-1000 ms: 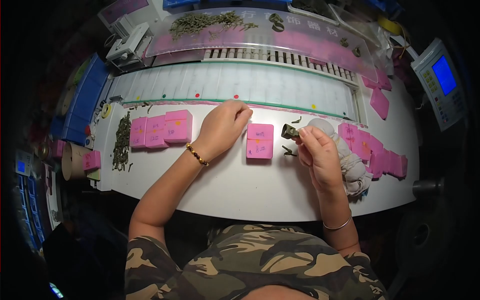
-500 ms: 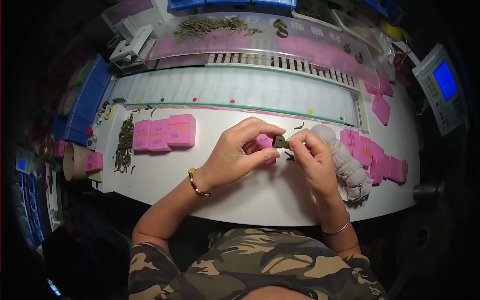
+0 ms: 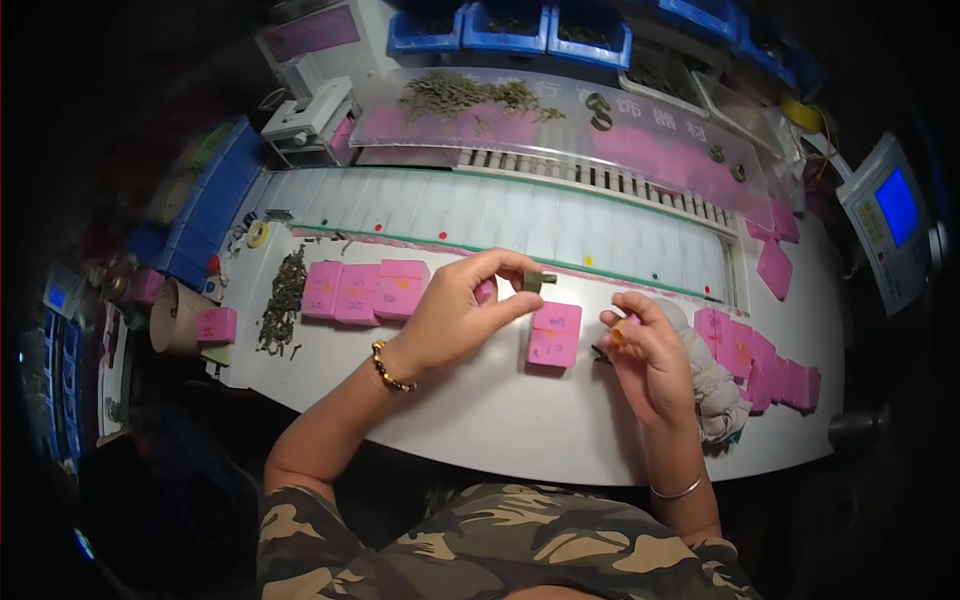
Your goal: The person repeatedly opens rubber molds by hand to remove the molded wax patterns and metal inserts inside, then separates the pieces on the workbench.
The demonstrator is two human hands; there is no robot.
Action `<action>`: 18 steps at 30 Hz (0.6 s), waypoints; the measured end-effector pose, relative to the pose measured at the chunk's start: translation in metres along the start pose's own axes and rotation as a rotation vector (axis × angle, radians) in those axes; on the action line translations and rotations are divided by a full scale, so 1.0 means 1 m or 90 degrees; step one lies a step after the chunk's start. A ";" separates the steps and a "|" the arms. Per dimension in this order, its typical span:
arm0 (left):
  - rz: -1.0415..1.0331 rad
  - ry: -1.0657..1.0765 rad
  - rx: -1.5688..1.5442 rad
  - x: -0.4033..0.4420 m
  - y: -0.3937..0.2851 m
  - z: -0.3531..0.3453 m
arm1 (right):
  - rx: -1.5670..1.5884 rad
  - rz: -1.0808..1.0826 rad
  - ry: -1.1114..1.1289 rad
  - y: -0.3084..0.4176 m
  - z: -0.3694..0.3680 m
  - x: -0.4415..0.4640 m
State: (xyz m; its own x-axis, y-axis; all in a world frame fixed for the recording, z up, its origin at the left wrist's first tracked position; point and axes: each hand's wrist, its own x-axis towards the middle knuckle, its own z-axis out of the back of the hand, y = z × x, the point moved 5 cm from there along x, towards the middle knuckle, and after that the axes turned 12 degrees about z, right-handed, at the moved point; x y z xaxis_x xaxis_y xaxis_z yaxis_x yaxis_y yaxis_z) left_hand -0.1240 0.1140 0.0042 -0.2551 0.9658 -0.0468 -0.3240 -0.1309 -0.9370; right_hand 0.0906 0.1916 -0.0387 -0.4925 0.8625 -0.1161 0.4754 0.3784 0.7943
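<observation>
Between thumb and forefinger, my left hand pinches a small dark olive metal piece with a short stem pointing right. Below it, a pink block with handwriting lies on the white table. My right hand is to the right of the block, its fingers curled round something small and orange at the fingertips, too small to make out. A few dark pins lie beside the right hand, partly hidden. A grey-white cloth bundle is just behind that hand.
Pink blocks and a pile of dark pins are at left; more pink blocks are at right. Beyond lie a long white panel and a clear tray. A blue-screen device stands far right.
The metal piece has passed from my right hand to my left. My right hand has moved away to the right, uncovering the pink block. The view has shifted, showing more blue bins.
</observation>
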 end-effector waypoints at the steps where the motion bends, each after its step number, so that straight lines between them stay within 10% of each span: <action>1: -0.001 -0.024 0.006 0.003 0.002 0.012 | -0.009 0.031 0.003 0.005 0.002 -0.002; 11: 0.163 -0.385 -0.414 -0.012 0.084 0.248 | -0.043 0.046 0.048 0.005 0.013 -0.003; 18: -0.097 -0.765 -0.660 -0.067 0.128 0.434 | -0.084 0.039 0.075 0.003 0.011 -0.006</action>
State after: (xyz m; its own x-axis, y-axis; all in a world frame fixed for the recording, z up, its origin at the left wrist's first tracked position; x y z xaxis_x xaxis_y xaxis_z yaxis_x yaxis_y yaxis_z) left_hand -0.5435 -0.0645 0.0373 -0.9804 0.1589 -0.1164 0.1916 0.6326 -0.7504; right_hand 0.1033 0.1909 -0.0418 -0.5514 0.8342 -0.0004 0.4109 0.2720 0.8702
